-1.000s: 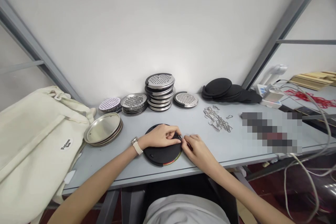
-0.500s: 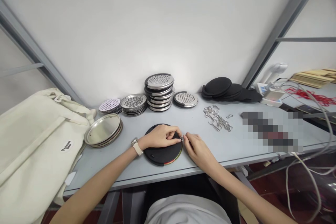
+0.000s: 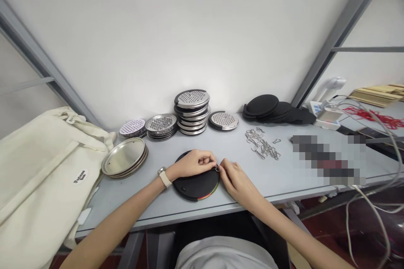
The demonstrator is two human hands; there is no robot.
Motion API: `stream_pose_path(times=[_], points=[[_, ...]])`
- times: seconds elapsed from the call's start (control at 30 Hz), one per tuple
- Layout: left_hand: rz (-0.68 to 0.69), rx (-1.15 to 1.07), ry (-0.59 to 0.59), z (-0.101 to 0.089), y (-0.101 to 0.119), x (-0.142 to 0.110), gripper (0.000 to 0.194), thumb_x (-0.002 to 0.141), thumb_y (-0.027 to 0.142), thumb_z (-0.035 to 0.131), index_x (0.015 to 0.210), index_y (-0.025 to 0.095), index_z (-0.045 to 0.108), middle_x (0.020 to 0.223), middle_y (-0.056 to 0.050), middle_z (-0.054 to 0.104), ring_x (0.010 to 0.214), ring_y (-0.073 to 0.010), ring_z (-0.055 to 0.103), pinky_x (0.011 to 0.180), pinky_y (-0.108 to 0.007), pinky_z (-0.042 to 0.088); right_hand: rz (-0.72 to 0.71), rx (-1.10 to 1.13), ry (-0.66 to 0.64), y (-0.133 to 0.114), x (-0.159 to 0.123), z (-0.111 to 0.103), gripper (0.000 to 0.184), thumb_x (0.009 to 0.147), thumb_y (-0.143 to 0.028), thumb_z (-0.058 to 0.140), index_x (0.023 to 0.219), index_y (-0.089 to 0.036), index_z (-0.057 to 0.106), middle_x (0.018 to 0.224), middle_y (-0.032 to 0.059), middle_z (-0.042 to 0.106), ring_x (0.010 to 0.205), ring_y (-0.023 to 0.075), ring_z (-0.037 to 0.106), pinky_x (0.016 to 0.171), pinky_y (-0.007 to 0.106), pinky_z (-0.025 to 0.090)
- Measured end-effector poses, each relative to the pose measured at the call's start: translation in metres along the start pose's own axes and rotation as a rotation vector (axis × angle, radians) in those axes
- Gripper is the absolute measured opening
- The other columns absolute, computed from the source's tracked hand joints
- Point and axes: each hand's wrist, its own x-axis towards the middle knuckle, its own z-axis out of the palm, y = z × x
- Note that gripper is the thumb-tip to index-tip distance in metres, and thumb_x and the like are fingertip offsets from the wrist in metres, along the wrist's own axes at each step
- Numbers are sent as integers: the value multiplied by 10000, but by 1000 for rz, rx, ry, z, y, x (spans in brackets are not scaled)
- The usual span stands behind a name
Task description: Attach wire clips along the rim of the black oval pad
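A round black disc (image 3: 198, 185) with a thin coloured strip along its right front edge lies flat on the table in front of me. My left hand (image 3: 195, 164), with a watch on its wrist, rests over the disc's far half, thumb and fingers closed in a pinch at the right rim. There, a small metal split ring (image 3: 217, 169) shows between the two hands. My right hand (image 3: 237, 180) pinches the ring from the right side. Any clasp joined to it is hidden by the fingertips.
Loose metal clasps (image 3: 262, 145) lie right of centre. Behind stand a stack of perforated grater discs (image 3: 192, 113), another grater stack (image 3: 161, 126) and black discs (image 3: 263, 107). Metal plates (image 3: 124, 157) and a cream bag (image 3: 47, 176) are at left. Cables (image 3: 383, 126) hang at right.
My right fingertips have come slightly nearer the disc's rim and my left fingertips, with the ring drawn in between them. The disc stays in place; the camera view has shifted slightly.
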Motion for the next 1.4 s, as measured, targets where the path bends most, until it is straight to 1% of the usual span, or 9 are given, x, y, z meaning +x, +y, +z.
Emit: stream_pose_path(times=[0.17, 0.3, 0.47, 0.7, 0.9, 1.1, 1.17, 1.27, 1.4], points=[[33, 50, -22, 0, 1, -1, 203, 888, 364, 550, 928, 171, 597, 617, 65, 455, 565, -71, 401, 568, -191, 319, -1, 66, 27, -4, 0, -3, 202, 1007, -231, 237, 842, -233, 353, 745, 13, 554, 691, 200, 514, 694, 311, 405], [48, 23, -30, -1, 0, -1, 206, 903, 354, 526, 900, 165, 609, 611, 63, 422, 558, -70, 364, 561, -191, 310, 0, 83, 54, -4, 1, -5, 188, 1004, -225, 268, 874, -235, 403, 822, 18, 588, 747, 193, 539, 732, 302, 420], [57, -26, -46, -1, 3, -1, 245, 903, 388, 518, 861, 161, 601, 600, 61, 408, 554, -71, 347, 546, -197, 296, 5, 78, 24, -4, 1, -5, 201, 1003, -237, 285, 856, -234, 421, 782, 12, 573, 741, 193, 533, 740, 307, 427], [12, -21, -2, 0, 5, -1, 246, 934, 351, 456, 856, 161, 591, 632, 48, 443, 590, -83, 380, 559, -200, 310, 31, 102, 28, -6, 0, -5, 208, 997, -240, 292, 820, -229, 400, 770, 19, 561, 745, 195, 537, 744, 326, 437], [-23, 15, 35, 2, 2, 0, 203, 919, 321, 470, 901, 167, 601, 656, 45, 474, 594, -85, 401, 559, -204, 317, 18, 79, 16, -4, 0, -4, 187, 982, -213, 308, 814, -227, 391, 783, 27, 562, 756, 201, 521, 744, 336, 435], [-6, 35, 66, 3, 0, 1, 179, 920, 277, 468, 991, 180, 601, 680, 45, 495, 605, -85, 423, 567, -205, 321, 28, 55, 12, -3, 1, -2, 214, 987, -215, 292, 797, -222, 390, 754, 24, 540, 742, 200, 522, 740, 337, 429], [12, 57, 62, 3, 1, 1, 186, 925, 279, 470, 985, 184, 618, 681, 43, 499, 616, -88, 431, 580, -208, 325, 27, 39, 17, -2, 1, -1, 229, 987, -212, 286, 782, -222, 389, 730, 20, 528, 722, 198, 517, 724, 333, 428], [36, 83, 40, 2, 2, 0, 203, 923, 317, 492, 973, 181, 634, 677, 40, 497, 618, -88, 437, 592, -208, 334, 16, 24, 29, -1, 1, -1, 242, 982, -202, 284, 764, -222, 387, 709, 18, 524, 696, 191, 513, 699, 322, 426], [59, 100, 13, 2, 0, 0, 236, 866, 373, 588, 989, 174, 622, 657, 51, 483, 598, -83, 436, 587, -201, 342, 17, 8, 32, 1, 1, 0, 257, 980, -200, 290, 745, -221, 391, 707, 18, 529, 694, 187, 510, 687, 312, 420]])
